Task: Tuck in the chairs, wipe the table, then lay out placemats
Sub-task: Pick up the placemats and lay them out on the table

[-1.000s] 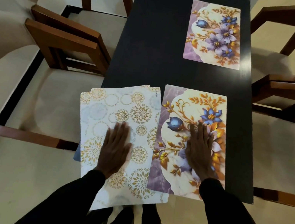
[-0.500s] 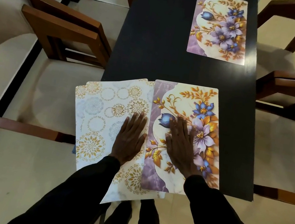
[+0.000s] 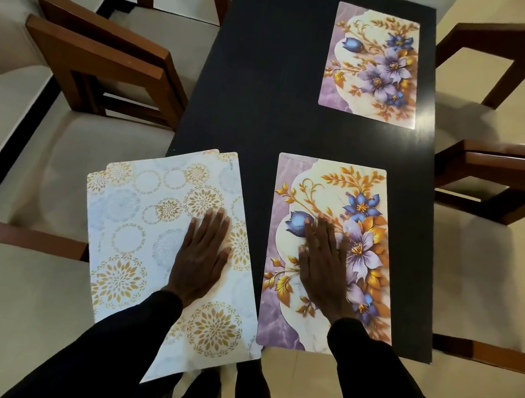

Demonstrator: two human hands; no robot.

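A dark table (image 3: 265, 88) runs away from me. A purple floral placemat (image 3: 375, 65) lies flat at its far right. A second floral placemat (image 3: 366, 216) lies at the near right, and my right hand (image 3: 324, 268) rests flat on it with fingers spread. At the near left, a stack of white placemats with gold circles (image 3: 144, 234) sits tilted and hangs over the table's left and front edges. My left hand (image 3: 203, 255) presses flat on that stack.
Brown wooden chairs stand on both sides: two at the left (image 3: 104, 57) and two at the right (image 3: 509, 170), with backs close to the table. Another chair rail (image 3: 15, 234) shows at the near left. The floor is cream tile.
The near floral placemat has slid right, off the white stack, opening a dark gap between them. My left hand shifted with the white stack, which stays tilted over the edge.
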